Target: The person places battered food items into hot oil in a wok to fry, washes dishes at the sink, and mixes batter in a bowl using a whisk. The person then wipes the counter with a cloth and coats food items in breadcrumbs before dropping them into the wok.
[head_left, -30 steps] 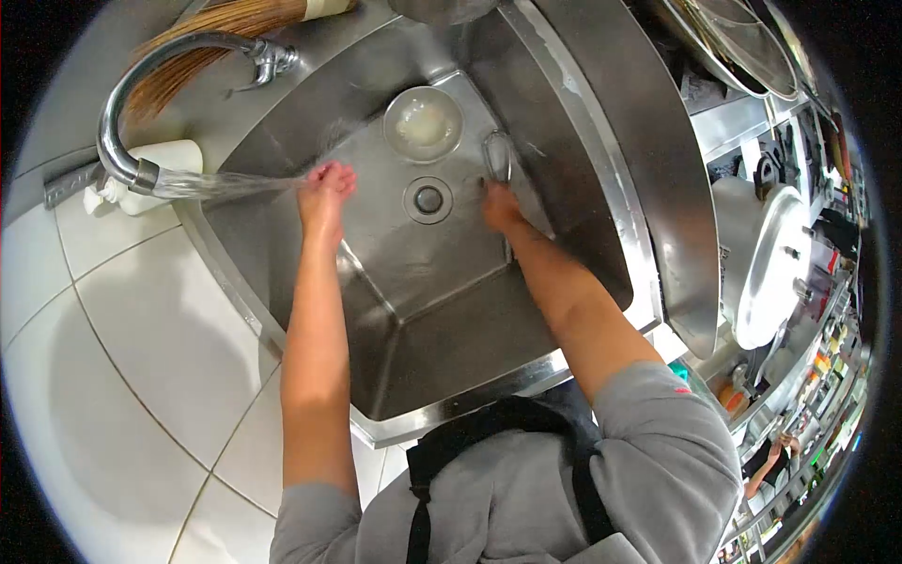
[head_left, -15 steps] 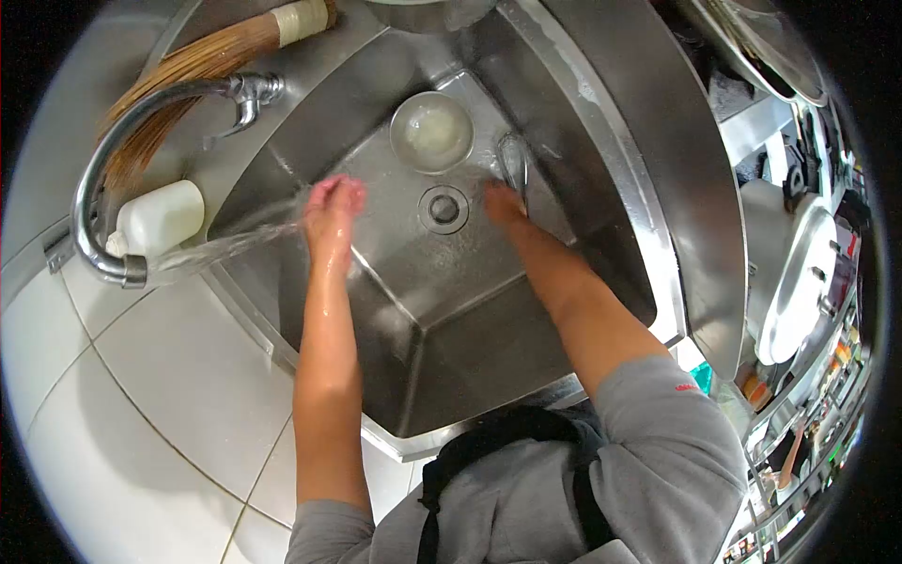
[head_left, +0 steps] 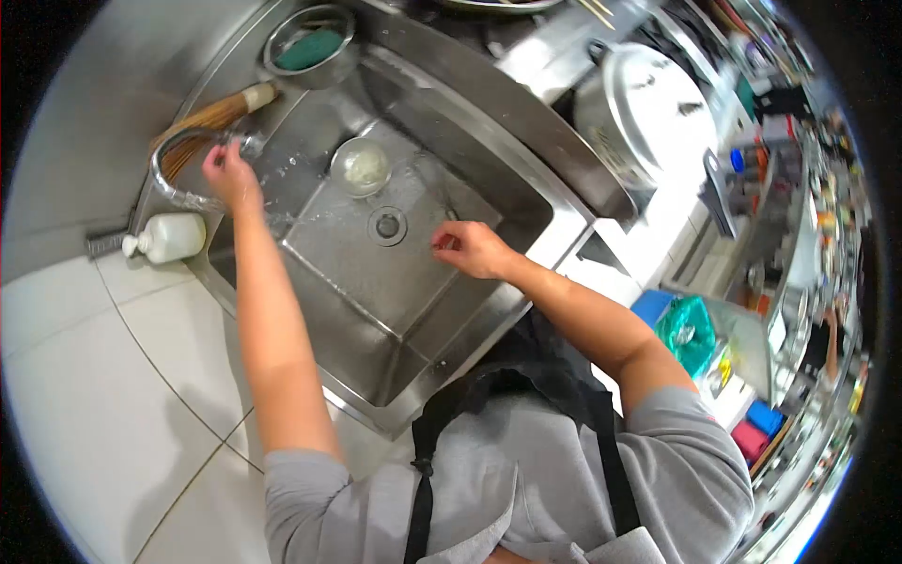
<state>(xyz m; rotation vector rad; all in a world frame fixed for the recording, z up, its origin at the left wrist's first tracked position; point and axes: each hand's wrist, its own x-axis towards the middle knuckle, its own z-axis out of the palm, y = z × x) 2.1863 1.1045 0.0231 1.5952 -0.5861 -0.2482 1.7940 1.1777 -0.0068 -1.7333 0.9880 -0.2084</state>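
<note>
My left hand (head_left: pixel 233 179) is raised beside the curved metal tap (head_left: pixel 169 169), close to the tap's lever (head_left: pixel 252 144). Its fingers are loosely bent and apart, and nothing shows in them. Over the right side of the steel sink (head_left: pixel 329 282) hovers my right hand (head_left: pixel 474 249), half curled, with a gap between thumb and fingers and no object visible there. A small bowl (head_left: pixel 361 167) with pale contents sits on the sink floor beyond the round drain (head_left: pixel 386 227). Water drops are in the air between my left hand and the bowl.
Behind the tap lies a straw brush (head_left: pixel 221 113). A white bottle (head_left: pixel 174 237) rests at the sink's left edge. At the back corner stands a metal bowl (head_left: pixel 343 64) with a green scouring pad (head_left: pixel 310 50). A large lidded pot (head_left: pixel 648 113) is to the right.
My left hand has moved from the water stream up to the tap. My right hand has lifted off the sink floor, away from the metal utensil. The view has swung right.
</note>
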